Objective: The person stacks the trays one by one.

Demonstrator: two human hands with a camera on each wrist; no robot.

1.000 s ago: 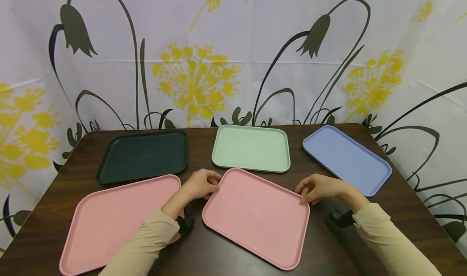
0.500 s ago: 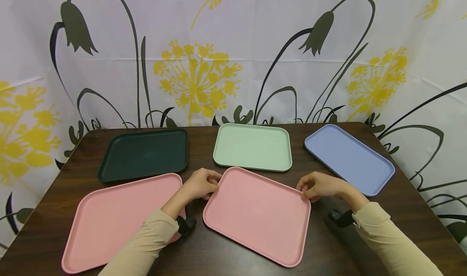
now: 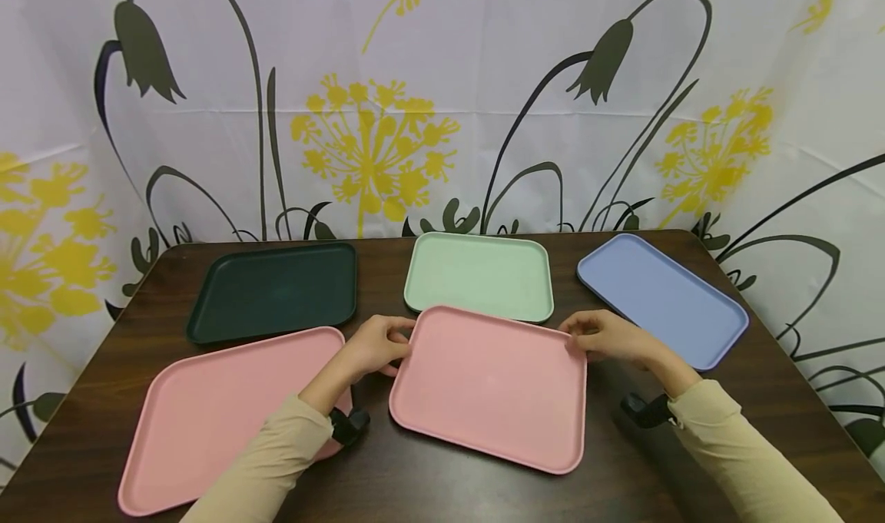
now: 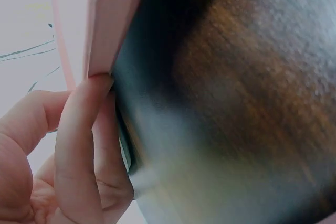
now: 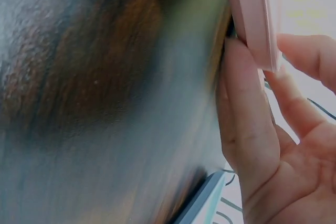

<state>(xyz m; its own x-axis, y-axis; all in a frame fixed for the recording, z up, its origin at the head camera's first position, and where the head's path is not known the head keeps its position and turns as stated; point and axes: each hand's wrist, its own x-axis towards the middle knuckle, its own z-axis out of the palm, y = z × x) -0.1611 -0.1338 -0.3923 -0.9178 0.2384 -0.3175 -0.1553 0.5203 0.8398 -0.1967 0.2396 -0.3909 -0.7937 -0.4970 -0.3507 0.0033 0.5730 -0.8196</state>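
A pink tray [image 3: 491, 388] is in the middle of the head view, between both hands. At its upper left edge my left hand [image 3: 376, 345] pinches the rim. My right hand [image 3: 611, 337] pinches the upper right corner. The left wrist view has the tray's rim [image 4: 107, 24] between thumb and fingers. In the right wrist view the rim [image 5: 254, 14] also sits between thumb and fingers, with dark table surface below. From the head, the tray's far edge slightly overlaps the near edge of a pale green tray [image 3: 477, 277]. A larger pink tray [image 3: 228, 423] lies left, partly under my left forearm.
Further back on the dark wooden table [image 3: 387, 477] lie a dark green tray [image 3: 276, 292] at left and a blue tray [image 3: 664, 300] at right. A white curtain [image 3: 442, 39] with yellow and grey flowers hangs behind the table. Each wrist wears a black camera.
The held pink tray has shifted away from me, and its slant has lessened. Both hands have moved slightly forward with it. The other trays stay in place.
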